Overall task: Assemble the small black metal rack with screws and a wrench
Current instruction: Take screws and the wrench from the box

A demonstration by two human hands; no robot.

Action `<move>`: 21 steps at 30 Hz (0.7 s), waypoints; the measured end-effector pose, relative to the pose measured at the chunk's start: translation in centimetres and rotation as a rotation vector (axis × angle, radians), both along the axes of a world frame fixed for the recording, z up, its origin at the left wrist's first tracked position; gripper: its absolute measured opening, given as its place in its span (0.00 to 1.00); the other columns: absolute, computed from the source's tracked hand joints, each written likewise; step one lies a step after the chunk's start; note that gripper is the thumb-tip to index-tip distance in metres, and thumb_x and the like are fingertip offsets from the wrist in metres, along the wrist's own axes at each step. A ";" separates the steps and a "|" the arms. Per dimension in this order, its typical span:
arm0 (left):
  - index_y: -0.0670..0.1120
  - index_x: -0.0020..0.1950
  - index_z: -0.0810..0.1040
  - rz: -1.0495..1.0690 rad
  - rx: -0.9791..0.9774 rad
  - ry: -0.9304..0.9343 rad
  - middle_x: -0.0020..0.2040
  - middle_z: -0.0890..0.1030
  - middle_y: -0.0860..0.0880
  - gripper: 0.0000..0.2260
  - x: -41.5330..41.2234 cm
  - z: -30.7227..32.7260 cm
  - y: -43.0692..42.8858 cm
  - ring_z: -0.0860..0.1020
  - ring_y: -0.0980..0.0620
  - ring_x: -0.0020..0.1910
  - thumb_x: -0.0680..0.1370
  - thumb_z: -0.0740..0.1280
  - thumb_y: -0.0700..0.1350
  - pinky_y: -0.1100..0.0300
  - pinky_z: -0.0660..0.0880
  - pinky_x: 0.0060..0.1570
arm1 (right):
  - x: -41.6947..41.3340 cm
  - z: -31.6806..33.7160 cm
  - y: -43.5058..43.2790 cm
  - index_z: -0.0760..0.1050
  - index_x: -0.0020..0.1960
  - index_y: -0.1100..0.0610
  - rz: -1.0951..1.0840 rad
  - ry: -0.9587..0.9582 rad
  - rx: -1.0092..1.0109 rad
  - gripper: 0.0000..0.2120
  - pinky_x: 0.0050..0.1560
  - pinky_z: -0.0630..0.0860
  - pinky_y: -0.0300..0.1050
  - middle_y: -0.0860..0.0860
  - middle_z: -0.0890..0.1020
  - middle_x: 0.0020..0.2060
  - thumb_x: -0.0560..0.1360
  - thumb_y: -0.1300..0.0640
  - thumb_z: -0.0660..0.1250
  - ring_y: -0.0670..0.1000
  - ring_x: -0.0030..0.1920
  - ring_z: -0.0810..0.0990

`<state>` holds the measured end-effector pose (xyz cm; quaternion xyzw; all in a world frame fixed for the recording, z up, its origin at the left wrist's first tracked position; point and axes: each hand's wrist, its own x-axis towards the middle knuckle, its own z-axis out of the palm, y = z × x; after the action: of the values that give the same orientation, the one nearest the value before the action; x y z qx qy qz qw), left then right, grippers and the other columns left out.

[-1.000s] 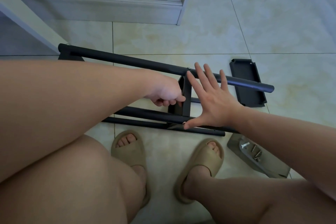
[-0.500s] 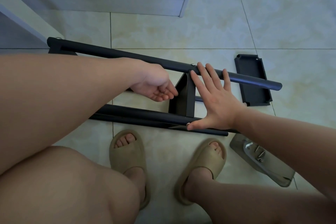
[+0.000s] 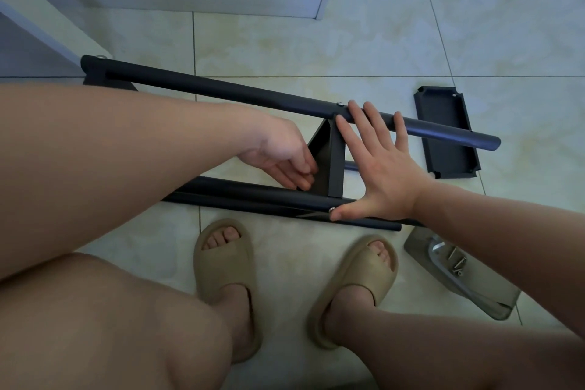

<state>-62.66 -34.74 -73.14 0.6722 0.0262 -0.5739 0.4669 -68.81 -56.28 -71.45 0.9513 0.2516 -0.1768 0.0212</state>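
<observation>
The right hand (image 3: 383,168) lies spread flat just right of the cross panel (image 3: 330,165), bridging upper tube (image 3: 221,90) and lower tube (image 3: 247,195), while the left hand (image 3: 281,158), fingers relaxed, touches the panel's left side.

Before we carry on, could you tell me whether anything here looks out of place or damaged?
Nothing looks damaged or spilled. One black panel lies loose on the floor beside the rack, unfitted; the screws sit in their pack.

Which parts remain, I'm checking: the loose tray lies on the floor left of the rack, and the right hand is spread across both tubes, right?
No. The head view shows the tray on the floor right of the rack; the right hand is spread across both tubes.
</observation>
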 end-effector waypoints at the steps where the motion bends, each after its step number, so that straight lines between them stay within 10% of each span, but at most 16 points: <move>1: 0.39 0.55 0.80 0.002 0.019 -0.031 0.40 0.86 0.45 0.07 -0.2 -0.3 0.1 0.86 0.51 0.40 0.81 0.64 0.33 0.59 0.83 0.45 | 0.0 0.0 0.0 0.34 0.82 0.53 0.001 0.001 -0.003 0.67 0.76 0.35 0.72 0.55 0.36 0.82 0.59 0.11 0.48 0.58 0.81 0.33; 21: 0.41 0.50 0.81 -0.386 -0.069 0.217 0.40 0.83 0.47 0.04 2.8 -3.6 -3.7 0.80 0.54 0.37 0.79 0.66 0.35 0.62 0.79 0.43 | 0.4 0.2 0.1 0.39 0.83 0.57 0.008 0.026 -0.043 0.68 0.75 0.38 0.74 0.59 0.40 0.82 0.60 0.12 0.51 0.63 0.81 0.37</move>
<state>-59.87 -38.48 -76.74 0.5829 -0.0724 -0.7220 0.3656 -68.41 -56.22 -71.29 0.9473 0.2516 -0.1946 0.0391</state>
